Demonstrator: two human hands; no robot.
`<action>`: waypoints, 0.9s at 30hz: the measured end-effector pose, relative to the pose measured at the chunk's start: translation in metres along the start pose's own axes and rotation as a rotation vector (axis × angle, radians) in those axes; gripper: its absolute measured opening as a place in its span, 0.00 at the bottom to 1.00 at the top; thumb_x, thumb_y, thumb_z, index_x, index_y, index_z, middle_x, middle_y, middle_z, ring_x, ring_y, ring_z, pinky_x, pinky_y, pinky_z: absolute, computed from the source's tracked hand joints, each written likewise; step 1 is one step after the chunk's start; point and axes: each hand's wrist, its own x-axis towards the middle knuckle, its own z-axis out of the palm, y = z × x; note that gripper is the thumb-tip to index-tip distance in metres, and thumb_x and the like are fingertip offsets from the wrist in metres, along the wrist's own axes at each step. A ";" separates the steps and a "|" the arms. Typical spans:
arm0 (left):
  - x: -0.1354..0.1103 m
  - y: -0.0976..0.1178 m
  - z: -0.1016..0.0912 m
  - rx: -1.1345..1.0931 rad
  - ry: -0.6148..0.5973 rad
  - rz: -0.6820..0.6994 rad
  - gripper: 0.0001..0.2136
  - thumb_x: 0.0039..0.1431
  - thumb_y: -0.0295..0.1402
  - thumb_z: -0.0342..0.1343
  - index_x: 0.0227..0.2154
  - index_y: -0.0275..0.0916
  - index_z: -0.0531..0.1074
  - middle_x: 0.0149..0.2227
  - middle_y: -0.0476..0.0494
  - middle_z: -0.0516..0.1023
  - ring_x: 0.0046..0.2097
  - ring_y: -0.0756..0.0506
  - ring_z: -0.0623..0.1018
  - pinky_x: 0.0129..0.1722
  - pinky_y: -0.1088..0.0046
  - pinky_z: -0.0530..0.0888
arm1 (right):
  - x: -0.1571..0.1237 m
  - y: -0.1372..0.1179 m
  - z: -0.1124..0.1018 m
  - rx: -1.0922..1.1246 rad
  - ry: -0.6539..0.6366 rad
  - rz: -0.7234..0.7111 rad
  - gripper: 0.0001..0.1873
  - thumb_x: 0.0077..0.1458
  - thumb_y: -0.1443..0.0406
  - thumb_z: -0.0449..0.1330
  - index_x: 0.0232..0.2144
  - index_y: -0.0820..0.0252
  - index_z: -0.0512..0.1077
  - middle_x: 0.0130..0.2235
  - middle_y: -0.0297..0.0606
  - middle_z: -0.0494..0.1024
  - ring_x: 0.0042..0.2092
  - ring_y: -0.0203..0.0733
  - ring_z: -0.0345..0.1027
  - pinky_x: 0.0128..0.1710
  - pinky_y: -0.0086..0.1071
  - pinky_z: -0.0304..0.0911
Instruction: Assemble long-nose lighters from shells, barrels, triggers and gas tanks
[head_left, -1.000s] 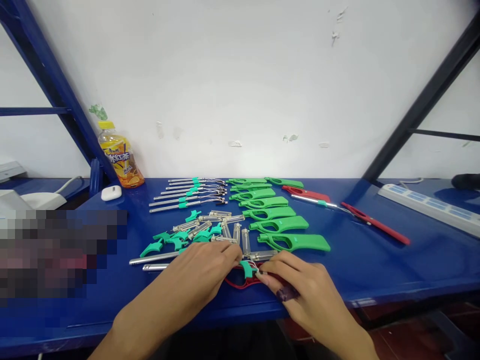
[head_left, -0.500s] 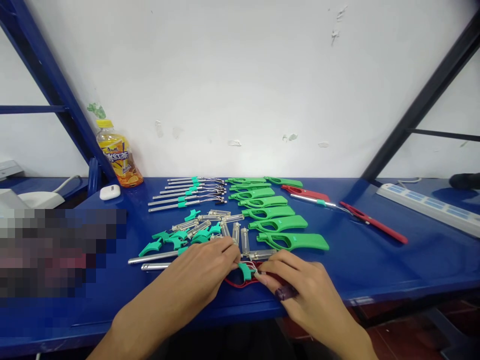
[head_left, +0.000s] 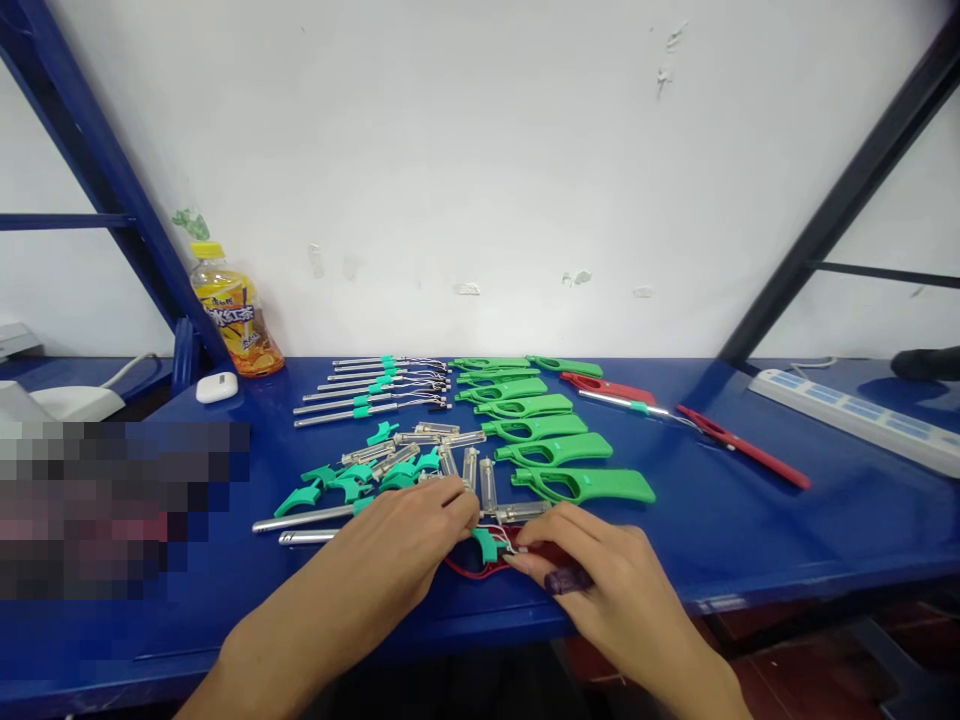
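Pinching wires in the right hand, thumb to forefinger, over the red shell at lower centre of the frame; bending the left hand above the shell's left end, cannot tell around what. Might tug the trigger askew by over-tightening, trap wire across the rim by leaving slack, or nudge the tanks just above.

Near the front edge of the blue desk lies a red casing — mostly covered, its thin curved rim showing. A teal-green trigger piece with a hooked edge sits over it; whether fully seated is hard to tell. Slim white wires bend just beside it — loosely curved.
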 end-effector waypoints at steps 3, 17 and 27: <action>0.000 0.001 -0.001 0.027 -0.007 -0.002 0.15 0.70 0.15 0.46 0.43 0.44 0.69 0.46 0.46 0.78 0.46 0.41 0.78 0.42 0.65 0.71 | -0.001 0.000 0.000 0.015 -0.009 -0.016 0.03 0.73 0.61 0.63 0.42 0.50 0.74 0.40 0.28 0.83 0.37 0.40 0.80 0.38 0.32 0.66; -0.009 0.001 -0.001 -0.080 0.019 -0.032 0.23 0.66 0.12 0.46 0.51 0.48 0.71 0.52 0.48 0.77 0.50 0.42 0.79 0.47 0.64 0.70 | -0.001 0.000 0.000 0.029 0.007 -0.066 0.05 0.73 0.67 0.61 0.43 0.52 0.76 0.41 0.29 0.83 0.39 0.38 0.80 0.40 0.30 0.66; -0.009 0.000 -0.001 -0.080 0.048 -0.019 0.24 0.65 0.11 0.47 0.50 0.48 0.73 0.51 0.49 0.78 0.49 0.43 0.79 0.46 0.65 0.70 | -0.001 0.001 -0.001 0.009 -0.024 -0.064 0.07 0.74 0.68 0.60 0.46 0.49 0.76 0.44 0.28 0.84 0.41 0.39 0.81 0.39 0.31 0.66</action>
